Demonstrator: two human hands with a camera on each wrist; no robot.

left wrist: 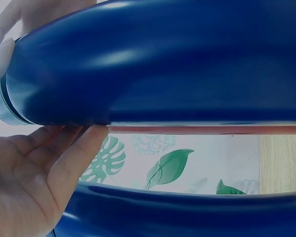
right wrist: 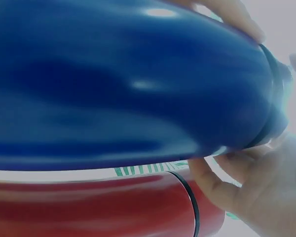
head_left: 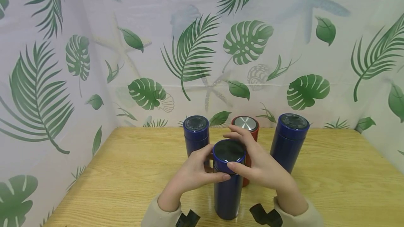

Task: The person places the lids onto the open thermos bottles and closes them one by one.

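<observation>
A dark blue thermos bottle [head_left: 228, 199] with a glossy black top stands upright near the front of the table, between my hands. My left hand [head_left: 195, 171] grips its upper body just under the lid, thumb across the front. On the lid [head_left: 221, 164] itself, my right hand [head_left: 263, 165] holds the rim, its thumb at the front and fingers reaching around behind. In the left wrist view the blue body [left wrist: 177, 64] fills the upper part, with left fingertips [left wrist: 93, 133] touching its side. A thin dark band [right wrist: 274, 94] between body and lid shows in the right wrist view.
Behind stand a blue thermos [head_left: 196, 137] on the left, a red one [head_left: 255, 136] with a silver top, partly hidden by my right hand, and another blue one [head_left: 287, 150] on the right. A leaf-printed cloth [head_left: 202, 62] hangs behind the wooden table [head_left: 132, 171].
</observation>
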